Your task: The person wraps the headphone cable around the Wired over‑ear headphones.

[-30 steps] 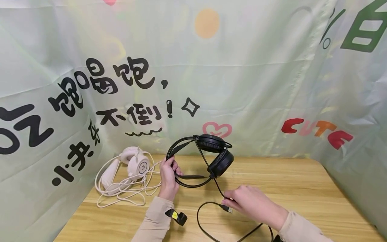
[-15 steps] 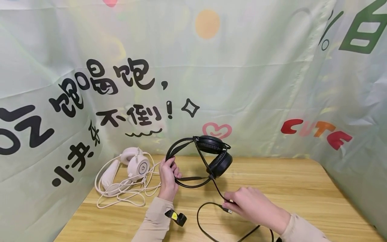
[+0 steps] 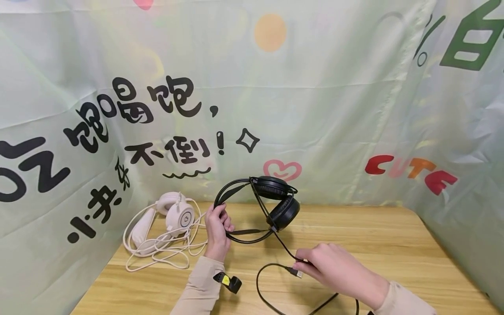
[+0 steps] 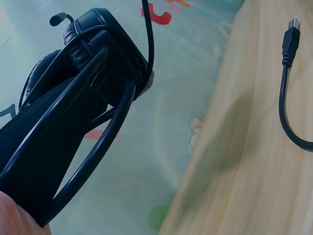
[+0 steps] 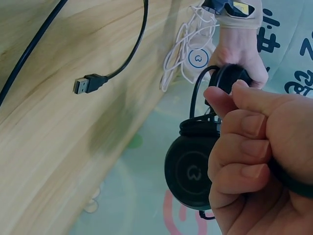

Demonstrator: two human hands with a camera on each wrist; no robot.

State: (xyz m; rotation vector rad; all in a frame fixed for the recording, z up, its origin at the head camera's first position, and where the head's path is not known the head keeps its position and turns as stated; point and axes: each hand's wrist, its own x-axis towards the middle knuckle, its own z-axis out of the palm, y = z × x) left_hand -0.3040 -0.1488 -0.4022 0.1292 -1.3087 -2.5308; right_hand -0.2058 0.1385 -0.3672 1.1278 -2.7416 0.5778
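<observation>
While the left hand (image 3: 218, 232) curls round the thin, glossy band of the black headset (image 3: 260, 210), holding it upright above the wooden table (image 3: 393, 236), the right hand (image 3: 334, 267) pinches its smooth round cable (image 3: 284, 247) just below the padded oval earcups. Beside those fingers the metal-tipped USB plug (image 3: 295, 272) lies loose on the grain. Farther left, a white headset (image 3: 173, 216) rests in tangled cord against the printed fabric backdrop (image 3: 315, 109).

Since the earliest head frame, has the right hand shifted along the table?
Yes. The right hand, gripping the black cable, has slid slightly right and toward the near table edge, away from the white headset.
</observation>
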